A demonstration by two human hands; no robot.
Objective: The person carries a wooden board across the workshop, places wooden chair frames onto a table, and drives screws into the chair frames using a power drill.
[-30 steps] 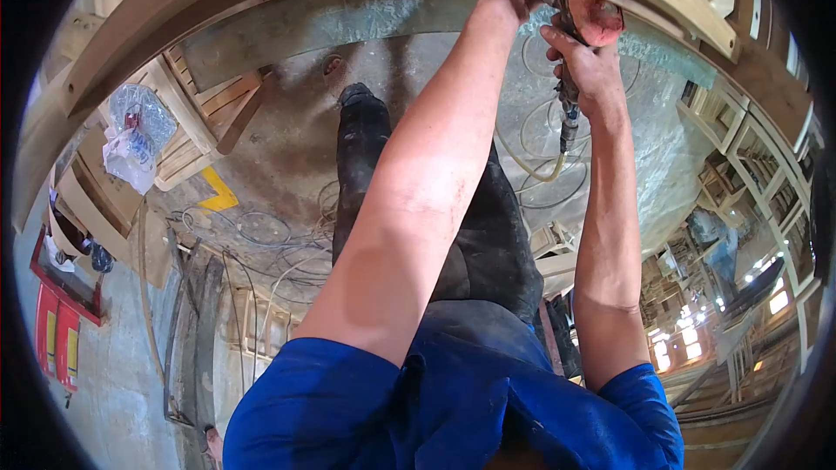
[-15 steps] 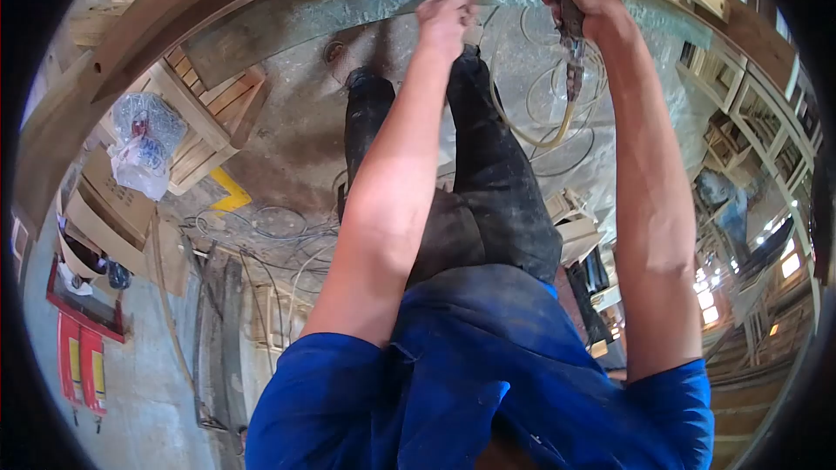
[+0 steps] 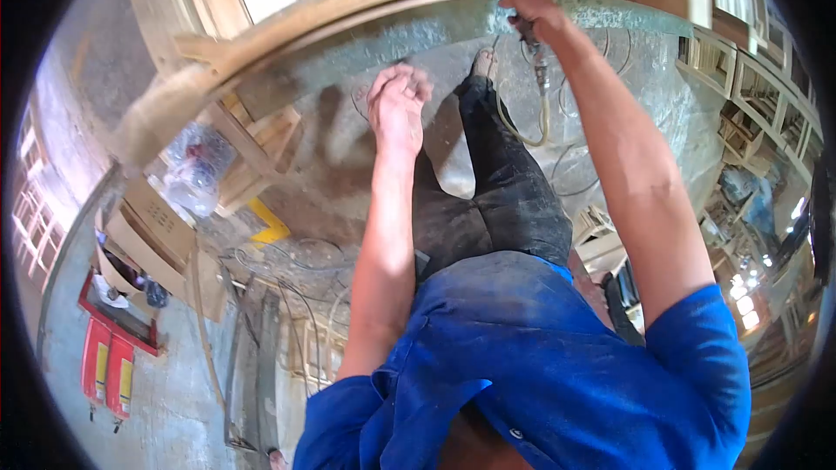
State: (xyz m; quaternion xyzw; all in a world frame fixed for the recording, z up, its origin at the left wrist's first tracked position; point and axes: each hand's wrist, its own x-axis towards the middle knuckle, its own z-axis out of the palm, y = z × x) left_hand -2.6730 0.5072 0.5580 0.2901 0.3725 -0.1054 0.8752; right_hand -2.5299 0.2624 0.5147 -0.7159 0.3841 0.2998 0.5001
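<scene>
My right hand (image 3: 538, 16) is wrapped round the dark grip of an air tool (image 3: 528, 35). A metal coupling at its lower end joins a pale yellowish hose (image 3: 547, 117). The tool's front end is hidden beyond the hand, near a curved-looking wooden frame (image 3: 366, 2). My left hand (image 3: 399, 97) is raised in front of the frame, apart from it. Its fingers are curled in and somewhat blurred; whether anything small is in them cannot be made out. Below the frame runs a worn greenish bench edge (image 3: 418, 35).
On the left are slatted wooden pieces (image 3: 270, 135), a clear plastic bag (image 3: 196, 170), an open cardboard box (image 3: 152, 226) and red-and-yellow panels (image 3: 109, 365). Hose loops lie on the concrete floor round my legs. Wooden frames (image 3: 749, 91) are stacked on the right.
My left hand has moved left and down, away from the frame's middle. My right hand, still holding the air tool, has shifted slightly left. The view has turned, showing more of the frame.
</scene>
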